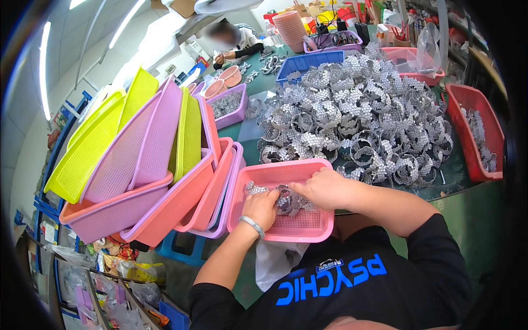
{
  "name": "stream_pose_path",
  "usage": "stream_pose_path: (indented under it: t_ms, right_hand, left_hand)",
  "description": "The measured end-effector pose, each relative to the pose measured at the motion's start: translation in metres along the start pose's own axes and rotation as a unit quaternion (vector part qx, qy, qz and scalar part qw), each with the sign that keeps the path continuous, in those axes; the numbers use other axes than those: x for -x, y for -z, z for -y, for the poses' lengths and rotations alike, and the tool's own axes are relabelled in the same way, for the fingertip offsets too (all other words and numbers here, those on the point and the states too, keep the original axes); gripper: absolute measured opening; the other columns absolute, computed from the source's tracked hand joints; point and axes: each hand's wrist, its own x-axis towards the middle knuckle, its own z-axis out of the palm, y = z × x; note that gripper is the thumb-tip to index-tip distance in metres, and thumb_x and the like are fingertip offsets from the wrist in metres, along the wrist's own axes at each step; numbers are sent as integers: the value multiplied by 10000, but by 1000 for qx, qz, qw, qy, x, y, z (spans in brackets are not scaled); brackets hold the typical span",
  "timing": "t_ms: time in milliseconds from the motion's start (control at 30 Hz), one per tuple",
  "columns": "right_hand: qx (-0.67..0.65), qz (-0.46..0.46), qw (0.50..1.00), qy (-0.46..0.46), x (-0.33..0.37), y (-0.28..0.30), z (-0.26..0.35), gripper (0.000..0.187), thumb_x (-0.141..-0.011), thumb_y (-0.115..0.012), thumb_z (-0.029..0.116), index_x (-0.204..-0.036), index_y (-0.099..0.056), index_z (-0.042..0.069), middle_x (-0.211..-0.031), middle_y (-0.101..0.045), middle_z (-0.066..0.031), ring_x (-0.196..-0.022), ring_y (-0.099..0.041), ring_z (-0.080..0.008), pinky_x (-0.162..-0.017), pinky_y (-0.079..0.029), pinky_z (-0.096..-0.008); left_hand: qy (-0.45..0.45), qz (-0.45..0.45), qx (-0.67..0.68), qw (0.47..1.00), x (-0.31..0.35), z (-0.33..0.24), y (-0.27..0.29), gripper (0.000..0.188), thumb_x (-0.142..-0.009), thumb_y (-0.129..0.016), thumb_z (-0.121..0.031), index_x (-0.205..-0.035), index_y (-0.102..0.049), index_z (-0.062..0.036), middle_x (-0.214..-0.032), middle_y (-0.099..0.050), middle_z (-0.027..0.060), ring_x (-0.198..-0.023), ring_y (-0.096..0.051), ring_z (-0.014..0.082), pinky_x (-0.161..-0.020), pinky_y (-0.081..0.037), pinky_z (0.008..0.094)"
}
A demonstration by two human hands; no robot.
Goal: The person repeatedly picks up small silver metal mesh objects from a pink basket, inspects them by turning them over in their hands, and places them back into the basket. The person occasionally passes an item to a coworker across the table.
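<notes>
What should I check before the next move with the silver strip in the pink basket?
1. Left hand grips the shiny silver coiled metal strip: ok, fingers closed on it.
2. Right hand also on the strip: ok, it covers the strip's right end.
3. Strip stays over the pink perforated plastic basket: ok, both hands are inside its rim.
4. Basket sits steady at the green table edge: cannot tell, its near side seems to overhang.
5. Big heap of silver coiled strips clear of the basket: ok, it lies just behind it.
6. Stack of tilted pink, purple and yellow baskets stable: cannot tell.
</notes>
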Motion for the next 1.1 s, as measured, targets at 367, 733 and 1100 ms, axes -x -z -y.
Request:
stream_pose_path:
  t_ms: [367,733,1100]
  right_hand:
    - [-35,-39,999,-6,-8,-16,-2,740,-670,-629,128,-1344,-325,91,-853,-622,-140,-763,-618,-314,-670,-483,-406]
    - [-51,-128,991,-2,-7,-10,-6,606,-650,-623,66,-1234,-461,63,-803,-646,-133,-759,-628,-293,-647,-487,-390]
    - [-127,-133,981,60,-17,6,-12,405,-678,-666,143,-1059,-537,95,-799,-630,-152,-776,-610,-334,-649,-474,-439]
  left_hand:
    - [-20,-81,54,995,-5,-1,17,291,-771,-483,-51,-1048,-560,-94,-901,-595,140,-797,-578,352,-700,-469,449]
    - [16,-55,78,995,0,-7,26,278,-771,-479,-27,-1037,-555,-49,-910,-580,168,-851,-557,367,-751,-451,434]
    - [-25,1,72,997,1,0,21,377,-731,-526,-30,-1108,-521,-37,-1049,-550,183,-989,-515,371,-846,-425,425]
